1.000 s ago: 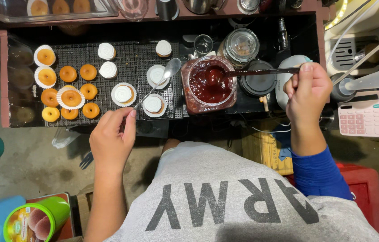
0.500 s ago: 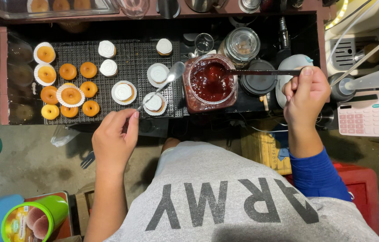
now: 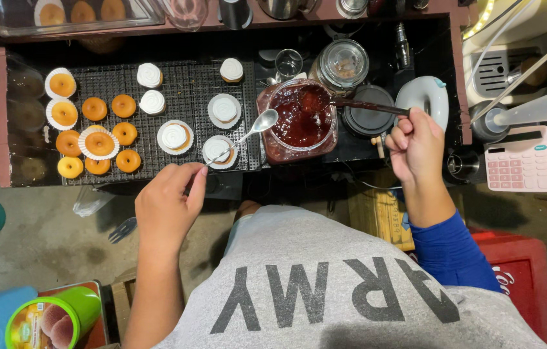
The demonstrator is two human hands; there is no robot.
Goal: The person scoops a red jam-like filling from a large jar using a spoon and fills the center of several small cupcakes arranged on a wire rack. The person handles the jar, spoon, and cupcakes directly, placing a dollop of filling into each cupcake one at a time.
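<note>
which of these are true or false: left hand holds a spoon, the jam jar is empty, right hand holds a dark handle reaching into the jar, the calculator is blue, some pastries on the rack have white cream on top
1. The left hand holds a spoon. True.
2. The jam jar is empty. False: it holds dark red jam.
3. The right hand holds a dark handle reaching into the jar. True.
4. The calculator is blue. False: it is pink.
5. Some pastries on the wire rack carry white cream. True.

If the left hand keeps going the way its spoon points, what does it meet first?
Probably the jar of red jam: the left hand aims its spoon up-right, bowl almost at the jar's rim. Height is unclear.
</note>
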